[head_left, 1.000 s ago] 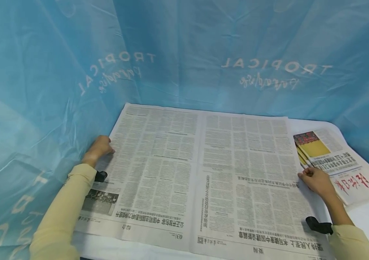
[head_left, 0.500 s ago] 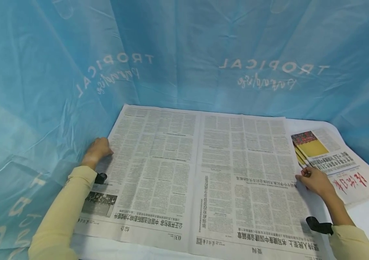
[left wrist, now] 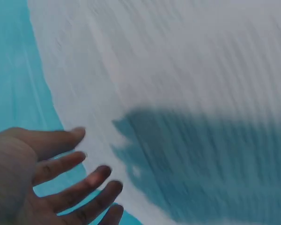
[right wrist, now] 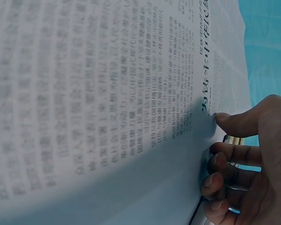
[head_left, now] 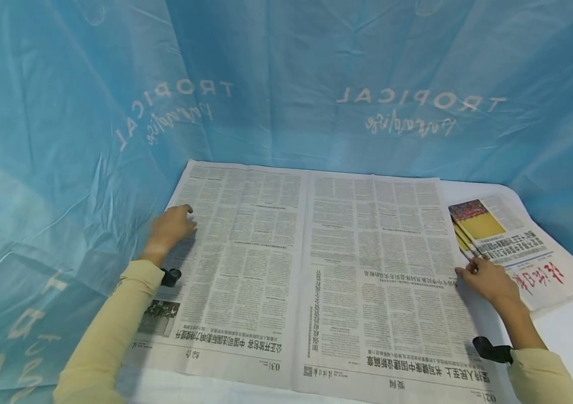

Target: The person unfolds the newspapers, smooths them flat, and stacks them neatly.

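Note:
A large newspaper sheet [head_left: 246, 269] lies spread out over the white table, its print upside down in the head view and a fold running down the middle. My left hand [head_left: 169, 231] hovers over its left margin. In the left wrist view the fingers [left wrist: 91, 185] are spread and loosely bent, holding nothing, and a dark shadow falls on the paper. At the opposite edge, my right hand [head_left: 490, 280] pinches the sheet's border. The right wrist view shows the thumb [right wrist: 232, 124] at the margin and the other fingers curled beside the edge.
A folded newspaper stack [head_left: 539, 275] with red lettering and a yellow picture lies right of the sheet, beside my right hand. Blue curtain [head_left: 286, 84] printed with white words hangs behind and on both sides. White table surface [head_left: 468, 193] shows around the paper.
My left hand has left the sheet's left edge and moved right, over the paper, its fingers loosened. The right hand stays at the right edge. The view has shifted slightly.

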The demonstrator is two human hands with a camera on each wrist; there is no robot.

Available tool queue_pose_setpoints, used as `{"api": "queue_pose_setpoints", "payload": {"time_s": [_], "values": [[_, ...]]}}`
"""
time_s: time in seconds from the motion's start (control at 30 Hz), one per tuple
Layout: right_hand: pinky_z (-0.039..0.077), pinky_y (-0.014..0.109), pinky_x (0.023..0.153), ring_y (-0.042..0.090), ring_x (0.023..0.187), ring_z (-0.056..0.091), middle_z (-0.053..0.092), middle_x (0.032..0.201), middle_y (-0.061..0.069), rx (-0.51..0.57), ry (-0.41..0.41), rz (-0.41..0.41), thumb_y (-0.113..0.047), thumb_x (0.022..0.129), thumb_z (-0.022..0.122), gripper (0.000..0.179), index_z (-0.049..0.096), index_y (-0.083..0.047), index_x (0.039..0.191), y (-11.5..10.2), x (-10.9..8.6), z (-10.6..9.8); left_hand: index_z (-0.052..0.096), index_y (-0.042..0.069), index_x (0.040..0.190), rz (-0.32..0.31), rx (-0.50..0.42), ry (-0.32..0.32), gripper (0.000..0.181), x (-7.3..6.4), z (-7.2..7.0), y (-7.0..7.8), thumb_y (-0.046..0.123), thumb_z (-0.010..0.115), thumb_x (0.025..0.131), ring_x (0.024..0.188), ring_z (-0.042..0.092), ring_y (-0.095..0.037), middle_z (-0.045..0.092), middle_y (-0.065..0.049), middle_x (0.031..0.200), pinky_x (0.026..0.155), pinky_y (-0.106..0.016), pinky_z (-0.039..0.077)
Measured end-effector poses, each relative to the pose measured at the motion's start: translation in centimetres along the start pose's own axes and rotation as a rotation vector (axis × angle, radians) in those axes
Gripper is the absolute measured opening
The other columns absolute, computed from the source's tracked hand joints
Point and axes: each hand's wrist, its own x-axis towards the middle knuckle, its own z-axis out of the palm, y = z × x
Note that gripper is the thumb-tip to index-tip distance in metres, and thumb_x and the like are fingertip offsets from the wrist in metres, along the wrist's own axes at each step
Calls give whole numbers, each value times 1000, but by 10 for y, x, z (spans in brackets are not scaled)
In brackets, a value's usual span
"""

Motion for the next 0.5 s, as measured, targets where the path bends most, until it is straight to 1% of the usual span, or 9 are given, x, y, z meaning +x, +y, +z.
{"api": "queue_pose_setpoints", "payload": {"time_s": [0.1, 0.3, 0.37, 0.5], "values": [[36, 33, 50, 23, 62, 49, 54, 71, 12, -8, -5, 7, -44, 97, 53, 48, 53, 4, 92, 2, -2, 1, 56, -2, 130, 66, -73, -31, 41, 4, 5, 22, 21, 61, 96, 77, 66, -31, 67, -24, 106, 62, -45, 51], [36, 33, 49, 22, 62, 49, 53, 71, 11, -10, 14, 15, -44, 96, 53, 47, 52, 3, 92, 3, -2, 2, 60, 3, 128, 195, -178, -50, 37, 8, 20, 71, 23, 63, 96, 68, 64, -22, 70, -18, 100, 55, -35, 49], [36, 33, 48, 22, 60, 49, 53, 69, 11, -15, 36, 14, -43, 96, 54, 47, 53, 4, 92, 2, -3, 2, 61, 5, 127, 226, -198, -57, 36, 9, 25, 86, 24, 63, 97, 67, 63, -21, 70, -16, 99, 54, -33, 48], [35, 33, 45, 22, 55, 48, 54, 64, 11, -32, 134, -1, -34, 97, 54, 39, 55, 3, 87, -2, -7, 2, 63, 7, 125, 286, -250, -77, 33, 10, 39, 113, 25, 62, 97, 68, 62, -20, 69, -14, 101, 56, -33, 47]]}}
